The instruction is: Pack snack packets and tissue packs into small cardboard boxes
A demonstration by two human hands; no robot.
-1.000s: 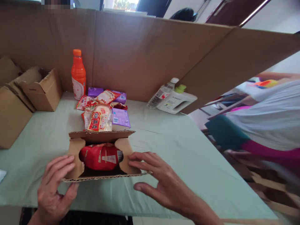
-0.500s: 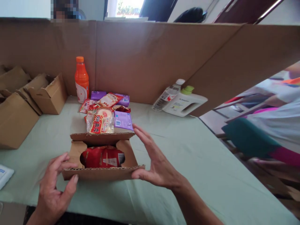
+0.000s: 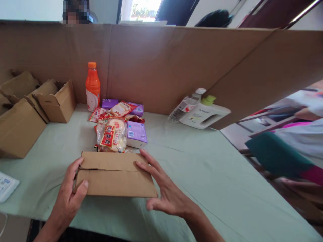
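Observation:
A small cardboard box (image 3: pixel 114 183) stands near the table's front with its two long top flaps folded down, meeting along a seam; its contents are hidden. My left hand (image 3: pixel 72 188) grips the box's left end, thumb on the near flap and fingers along the side. With its fingers stretched out, my right hand (image 3: pixel 164 188) rests fingertips on the right part of the top, while its thumb hangs apart by the near right corner. Just behind the box lie a clear bag of rice crackers (image 3: pixel 112 134) and a purple packet (image 3: pixel 136 132).
More snack packets (image 3: pixel 121 109) lie behind. An orange bottle (image 3: pixel 93 87) stands at the cardboard wall (image 3: pixel 151 67). Open cardboard boxes (image 3: pixel 57 104) are at left, a white pack (image 3: pixel 7 186) near front left. A water bottle (image 3: pixel 186 106) and white jug (image 3: pixel 205 114) lean back right; a person sits beyond.
The box's flaps have come down over the red packet inside, which is now hidden. My left hand has closed on the left end; my right fingers have come onto the top.

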